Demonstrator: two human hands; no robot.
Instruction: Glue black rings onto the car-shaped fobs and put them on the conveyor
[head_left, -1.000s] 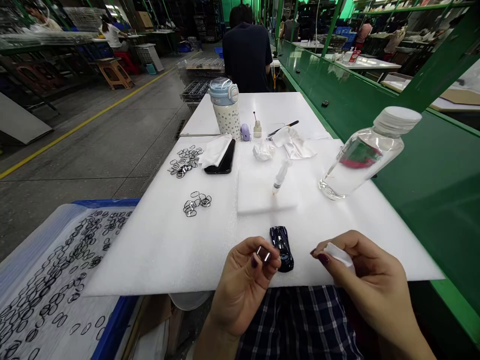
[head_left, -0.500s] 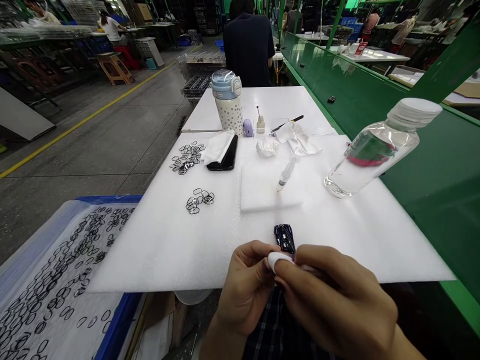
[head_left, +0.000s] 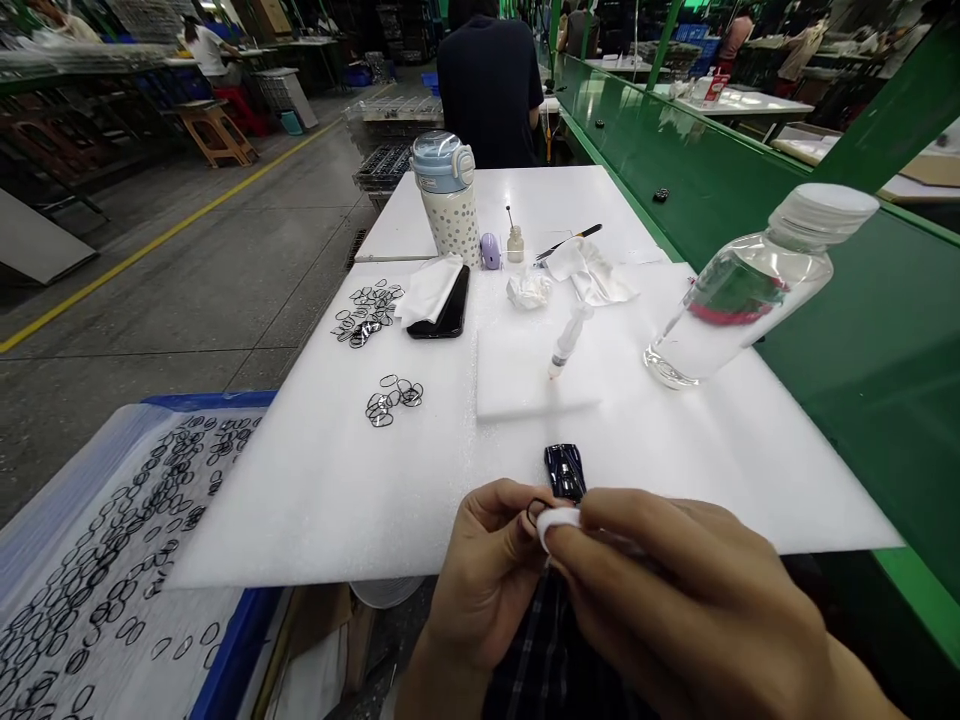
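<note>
Low over the table's front edge, my left hand pinches a small black ring between thumb and fingertips. My right hand is closed on a folded white cloth, which presses against the ring. Just beyond my fingertips lies a glossy dark toy car body, partly hidden by my hands. Further back, a syringe leans over a white foam pad. Two groups of black rings lie to the left on the white table sheet.
At left, a blue-edged tray holds many black rings. Behind stand a dotted tumbler, a phone under tissue, a small glass bottle and tweezers. A clear water bottle stands right, beside a green conveyor.
The black ring now shows above my left fingertips, where it was hidden before. The white cloth has shifted slightly along it. The whole view has moved a little.
</note>
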